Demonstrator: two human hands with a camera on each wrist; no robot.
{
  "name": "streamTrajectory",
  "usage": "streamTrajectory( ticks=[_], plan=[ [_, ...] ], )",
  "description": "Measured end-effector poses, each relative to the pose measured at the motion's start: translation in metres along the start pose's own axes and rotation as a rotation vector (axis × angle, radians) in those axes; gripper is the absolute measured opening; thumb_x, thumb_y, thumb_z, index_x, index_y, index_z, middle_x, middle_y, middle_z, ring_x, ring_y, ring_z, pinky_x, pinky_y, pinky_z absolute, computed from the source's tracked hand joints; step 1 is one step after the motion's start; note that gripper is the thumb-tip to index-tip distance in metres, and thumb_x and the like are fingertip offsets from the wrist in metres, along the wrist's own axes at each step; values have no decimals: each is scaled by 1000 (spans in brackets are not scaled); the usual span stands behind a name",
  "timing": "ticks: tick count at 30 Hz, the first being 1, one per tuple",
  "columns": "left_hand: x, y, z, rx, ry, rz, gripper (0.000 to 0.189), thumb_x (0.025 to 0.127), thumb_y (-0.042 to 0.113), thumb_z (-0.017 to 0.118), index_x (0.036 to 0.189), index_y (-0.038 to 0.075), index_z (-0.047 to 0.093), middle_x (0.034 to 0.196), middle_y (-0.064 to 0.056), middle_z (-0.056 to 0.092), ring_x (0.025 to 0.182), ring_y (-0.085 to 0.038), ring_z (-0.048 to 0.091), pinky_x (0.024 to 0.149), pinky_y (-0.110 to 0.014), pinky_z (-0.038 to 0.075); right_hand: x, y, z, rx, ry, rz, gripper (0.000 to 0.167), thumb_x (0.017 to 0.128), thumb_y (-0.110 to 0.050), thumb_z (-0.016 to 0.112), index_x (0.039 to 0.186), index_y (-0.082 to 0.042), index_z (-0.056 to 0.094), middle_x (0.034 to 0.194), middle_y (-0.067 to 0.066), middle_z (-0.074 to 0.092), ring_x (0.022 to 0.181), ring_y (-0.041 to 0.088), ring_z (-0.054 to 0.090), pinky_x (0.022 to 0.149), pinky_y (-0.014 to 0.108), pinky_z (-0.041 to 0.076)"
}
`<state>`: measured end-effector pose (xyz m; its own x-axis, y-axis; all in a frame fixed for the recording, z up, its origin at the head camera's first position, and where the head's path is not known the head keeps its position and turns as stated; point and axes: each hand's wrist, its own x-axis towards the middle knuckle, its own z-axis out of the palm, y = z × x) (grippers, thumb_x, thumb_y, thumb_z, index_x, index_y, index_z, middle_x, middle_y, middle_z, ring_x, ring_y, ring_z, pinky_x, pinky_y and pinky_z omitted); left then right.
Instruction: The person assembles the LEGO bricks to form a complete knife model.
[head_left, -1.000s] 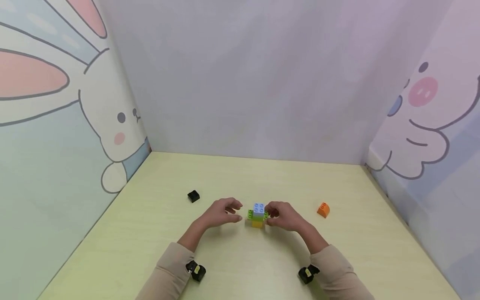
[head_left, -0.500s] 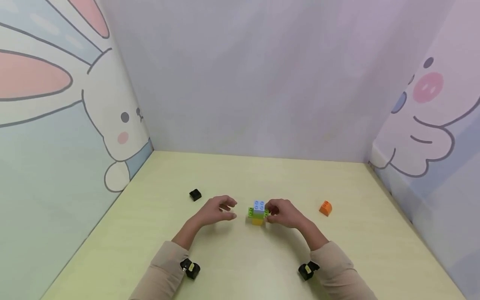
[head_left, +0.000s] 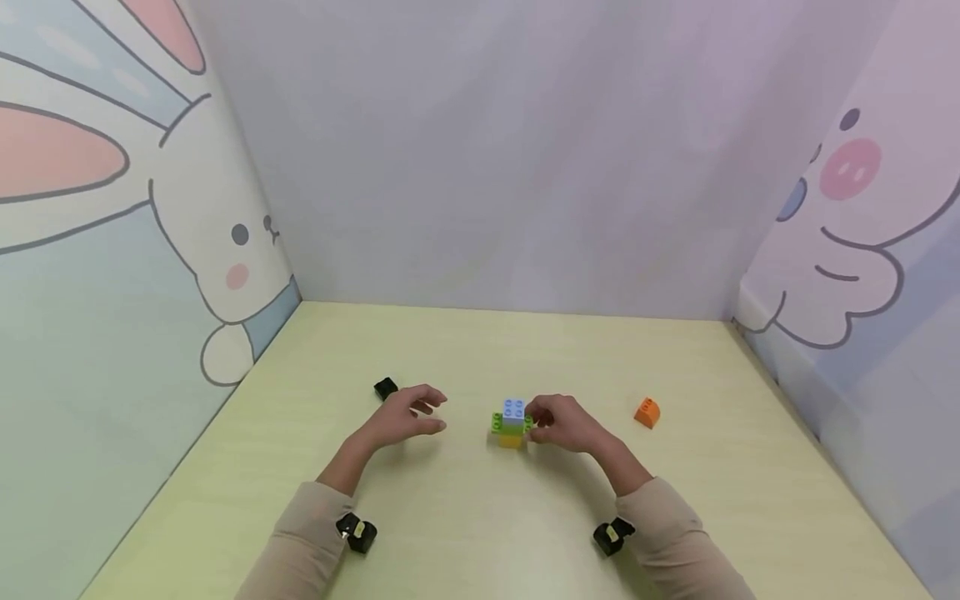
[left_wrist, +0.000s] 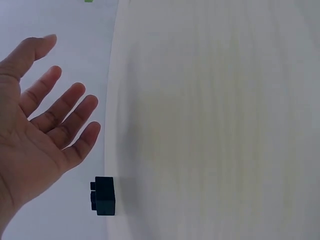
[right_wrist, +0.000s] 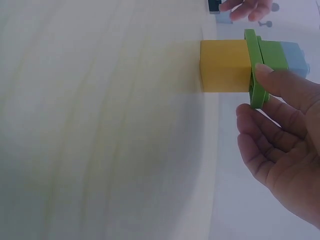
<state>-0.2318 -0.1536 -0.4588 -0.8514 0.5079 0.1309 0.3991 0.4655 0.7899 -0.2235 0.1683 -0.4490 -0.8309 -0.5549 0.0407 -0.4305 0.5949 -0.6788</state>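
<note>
In the middle of the table a small block stack stands upright: a yellow block (right_wrist: 226, 66) at the bottom, a wider green plate (right_wrist: 254, 45) and green block (right_wrist: 275, 55) over it, and a light blue brick (head_left: 513, 409) on top. My right hand (head_left: 566, 423) pinches the right end of the green plate between thumb and finger. Apart from the stack, to its left, my left hand (head_left: 401, 414) hovers over the table with fingers relaxed and nothing in it. Just behind it lies a black brick (left_wrist: 105, 196), partly covered by the hand in the head view.
An orange curved brick (head_left: 647, 412) lies on the pale table (head_left: 480, 517) to the right, beyond my right hand. Fabric walls printed with cartoon animals enclose the table at the back (head_left: 487, 167) and both sides.
My left hand has moved left, away from the stack and toward the black brick. My right hand has stayed at the stack, which remains in place.
</note>
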Motion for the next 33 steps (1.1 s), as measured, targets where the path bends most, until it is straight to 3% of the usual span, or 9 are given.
streamTrajectory(
  ticks=[16,25,33],
  plan=[
    [-7,-13,-31,73,115,-23,45,81,23,73,119,3,59,116,-18,58,104,-37,54,85,-52,42,5,1,0,9,10,6,25,80,-11,73,102,-2,63,85,-1,58,76,15,52,65,29,46],
    [-15,-17,-42,94,207,-104,44,80,23,74,119,6,61,116,-16,59,105,-34,53,84,-49,43,3,1,3,1,14,2,26,80,-11,73,102,-2,63,85,-2,58,77,15,53,66,29,46],
    [-19,-29,-52,69,282,-180,49,81,25,73,123,5,58,127,-13,52,117,-37,44,90,-54,38,3,-1,1,7,8,7,26,80,-10,73,102,-2,63,85,-2,58,76,15,52,65,29,46]
  ],
)
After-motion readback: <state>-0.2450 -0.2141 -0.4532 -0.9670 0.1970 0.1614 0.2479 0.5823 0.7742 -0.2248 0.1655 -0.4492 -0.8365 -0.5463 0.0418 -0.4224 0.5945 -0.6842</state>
